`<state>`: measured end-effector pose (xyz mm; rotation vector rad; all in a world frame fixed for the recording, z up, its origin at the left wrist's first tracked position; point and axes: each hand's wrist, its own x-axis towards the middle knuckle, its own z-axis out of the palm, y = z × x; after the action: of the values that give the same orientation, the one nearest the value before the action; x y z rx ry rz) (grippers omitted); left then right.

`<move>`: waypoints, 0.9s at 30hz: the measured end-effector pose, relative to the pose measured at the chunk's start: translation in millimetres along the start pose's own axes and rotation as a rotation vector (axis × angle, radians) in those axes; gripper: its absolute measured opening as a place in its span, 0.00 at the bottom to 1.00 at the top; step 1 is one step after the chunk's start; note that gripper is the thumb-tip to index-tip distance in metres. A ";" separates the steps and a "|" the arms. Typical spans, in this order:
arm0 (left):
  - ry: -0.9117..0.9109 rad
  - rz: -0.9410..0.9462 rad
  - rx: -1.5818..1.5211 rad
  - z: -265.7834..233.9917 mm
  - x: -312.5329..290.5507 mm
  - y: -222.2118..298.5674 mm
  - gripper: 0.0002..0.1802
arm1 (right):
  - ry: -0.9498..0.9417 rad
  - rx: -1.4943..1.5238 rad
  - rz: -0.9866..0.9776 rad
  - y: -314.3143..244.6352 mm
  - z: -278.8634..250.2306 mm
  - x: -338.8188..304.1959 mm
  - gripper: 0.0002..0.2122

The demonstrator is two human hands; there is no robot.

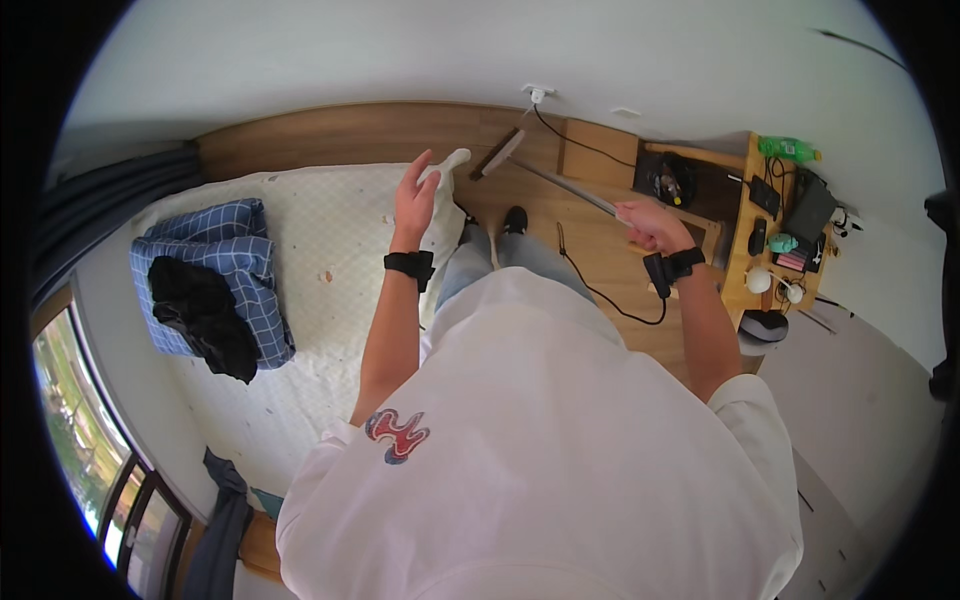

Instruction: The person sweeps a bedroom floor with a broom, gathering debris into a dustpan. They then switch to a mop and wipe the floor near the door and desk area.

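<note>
My right hand (pixel 655 225) is closed around the grey handle of a broom (pixel 566 187). The handle slants away to the left, and the broom's head (pixel 498 155) is tilted up near the wall, close to the far corner of the bed. Over the edge of the mattress (pixel 330 225), my left hand (pixel 414 205) is raised with its fingers apart and nothing in it. Both wrists wear black bands. A black cable (pixel 600 295) hangs in a loop by my right wrist.
A folded blue checked blanket (pixel 250 255) with a black cloth (pixel 203 315) lies on the bed. To the right stands a wooden desk (pixel 745 235) with a green bottle (pixel 790 149) and several small items. A plugged-in cord (pixel 590 148) runs along the wall. Wooden floor (pixel 575 225) lies by my feet.
</note>
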<state>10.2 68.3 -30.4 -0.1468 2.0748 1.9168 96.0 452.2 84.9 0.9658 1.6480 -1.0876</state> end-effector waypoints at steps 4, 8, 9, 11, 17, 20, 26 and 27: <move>-0.021 -0.018 -0.003 -2.2 -3.9 6.5 0.24 | 0.099 -0.030 0.009 16.3 -1.0 3.8 0.10; -0.011 0.005 0.019 -16.3 -7.2 -0.8 0.25 | 0.045 0.053 0.029 21.8 -3.1 7.8 0.07; -0.006 0.027 0.031 -20.1 -8.9 -4.1 0.25 | 0.051 0.059 0.027 21.3 -1.5 4.2 0.07; 0.004 0.036 0.033 -24.3 -10.7 -9.1 0.25 | 0.058 0.080 0.041 18.7 -0.1 2.7 0.07; 0.023 0.023 0.039 -26.4 -19.9 -8.1 0.25 | 0.131 0.123 0.041 19.8 2.4 8.0 0.07; 0.017 0.015 0.032 -24.0 -25.3 -6.3 0.26 | 0.175 0.131 0.052 17.1 6.9 3.4 0.07; -0.007 0.041 0.051 -19.4 -27.3 -10.3 0.25 | 0.189 0.116 0.024 33.7 3.6 2.0 0.07; -0.039 0.032 0.062 -13.1 -26.2 -8.2 0.24 | 0.184 0.130 0.025 38.1 3.0 1.5 0.07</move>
<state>35.2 51.0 -29.8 -0.0626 2.1201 1.8557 131.6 461.2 74.0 1.1982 1.7237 -1.1273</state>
